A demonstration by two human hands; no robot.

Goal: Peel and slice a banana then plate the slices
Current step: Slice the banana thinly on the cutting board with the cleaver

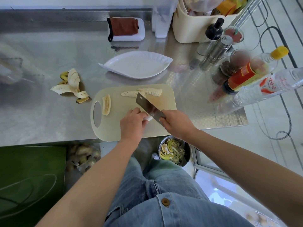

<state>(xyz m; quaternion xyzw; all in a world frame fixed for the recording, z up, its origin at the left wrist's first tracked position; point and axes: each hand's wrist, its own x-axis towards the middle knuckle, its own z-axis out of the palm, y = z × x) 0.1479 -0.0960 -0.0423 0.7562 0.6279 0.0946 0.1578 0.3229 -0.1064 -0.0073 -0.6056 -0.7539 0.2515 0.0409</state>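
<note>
A big shiny metal table (49, 120) is holding everything. A pale cutting board (114, 130) is lying on the table's near side. A white plate (136, 68) shaped like a leaf is sitting just behind the board.

The right hand (177, 123) is wrapping its fingers tight around the handle of a wide knife (148, 106). The blade is leaning over the middle of the board. The left hand (132, 122) is curling its fingers over a banana piece (149, 118) and pinning it to the board. The blade is right beside those fingers, at the end of the piece. I cannot tell if it is cutting in.

The banana peel (72, 86) is lying open on the table, left of the board.

Two more banana pieces are lying at the far edge of the board. One is a cut-up piece (151, 91) with thin lines across it, and the other is a long piece (130, 93) next to it. A flat half (106, 104) is lying by the board's handle hole.
</note>
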